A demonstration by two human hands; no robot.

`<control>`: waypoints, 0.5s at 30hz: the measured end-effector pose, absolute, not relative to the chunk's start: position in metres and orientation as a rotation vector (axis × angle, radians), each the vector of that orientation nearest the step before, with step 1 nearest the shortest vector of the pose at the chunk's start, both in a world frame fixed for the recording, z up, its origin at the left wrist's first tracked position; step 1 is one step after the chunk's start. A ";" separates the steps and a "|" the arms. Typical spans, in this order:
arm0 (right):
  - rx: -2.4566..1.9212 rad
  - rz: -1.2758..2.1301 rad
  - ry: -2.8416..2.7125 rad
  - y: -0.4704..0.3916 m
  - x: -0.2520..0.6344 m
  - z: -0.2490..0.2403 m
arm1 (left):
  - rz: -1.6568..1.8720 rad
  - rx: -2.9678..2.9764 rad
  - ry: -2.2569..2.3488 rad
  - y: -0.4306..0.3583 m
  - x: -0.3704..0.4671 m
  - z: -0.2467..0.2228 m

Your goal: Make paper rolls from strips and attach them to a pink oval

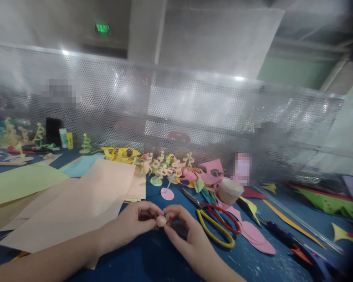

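Note:
Between the fingertips of both hands is a small roll of peach paper. My left hand pinches it from the left with thumb and forefinger. From the other side my right hand closes on it, fingers curled and thumb tip at its edge. Just beyond the hands, a blue stick stands up from a pink paper disc. Scissors with one red and one yellow handle lie open to the right. Large peach paper sheets spread beside my left arm.
Several curled-paper figures stand at the back, by pink cut paper and a whitish tub. Pink paper ovals and a dark glue gun lie right. Glue sticks stand far left. A perforated metal screen runs behind.

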State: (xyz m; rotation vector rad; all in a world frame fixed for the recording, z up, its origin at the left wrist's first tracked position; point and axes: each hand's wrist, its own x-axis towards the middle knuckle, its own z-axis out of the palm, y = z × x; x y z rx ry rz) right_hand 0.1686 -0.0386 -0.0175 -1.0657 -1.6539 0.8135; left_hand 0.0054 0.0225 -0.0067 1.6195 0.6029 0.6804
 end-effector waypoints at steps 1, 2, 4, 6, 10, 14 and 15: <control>-1.067 0.794 -1.689 -0.039 0.168 -0.017 | 0.680 1.636 0.604 0.022 0.005 -0.006; -1.077 0.773 -1.710 -0.040 0.167 -0.017 | 0.680 1.649 0.609 0.021 0.005 -0.005; -1.110 0.748 -1.713 -0.039 0.166 -0.018 | 0.671 1.675 0.626 0.021 0.005 -0.004; -1.142 0.750 -1.690 -0.038 0.167 -0.019 | 0.668 1.679 0.618 0.022 0.005 -0.006; -1.175 0.762 -1.669 -0.036 0.167 -0.021 | 0.720 1.627 0.564 0.026 0.006 -0.015; -1.151 0.793 -1.697 -0.039 0.167 -0.016 | 0.759 1.594 0.604 0.025 0.006 -0.012; -1.137 0.795 -1.706 -0.040 0.168 -0.015 | 0.764 1.595 0.618 0.024 0.006 -0.009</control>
